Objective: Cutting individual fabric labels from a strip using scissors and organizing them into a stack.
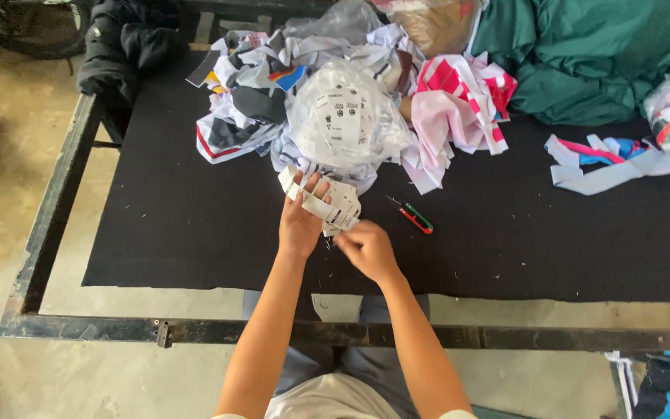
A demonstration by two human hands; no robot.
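Your left hand (301,225) is closed around a bundle of white label strips (327,203), fingers curled over its left side with the fingertips showing on top. The bundle sits above and just right of that hand, fanning out toward the far side, and its lower right corner meets your right hand (366,248). Your right hand is drawn into a loose fist with the fingers pinched at the near edge of the strips; it seems to grip one strip end, though the contact point is hidden behind the knuckles.

Both hands hover over the black worktop (195,233), near its front edge. Just beyond the bundle lies a clear plastic bag (347,120) stuffed with more white labels, resting on a heap of fabric scraps (250,101) in white, grey, red and blue. To the right of your right hand, close by but apart from it, a small thread snip with a red and green handle (412,216) lies on the worktop.

Further right sit pink and white striped cloth pieces (463,101), a green cloth (599,54) cut off by the top edge, and loose strips (606,163) of white, blue and pink. The marks on the labels are too small to make out. A dark jacket (122,43) hangs at the far left corner, partly out of frame.
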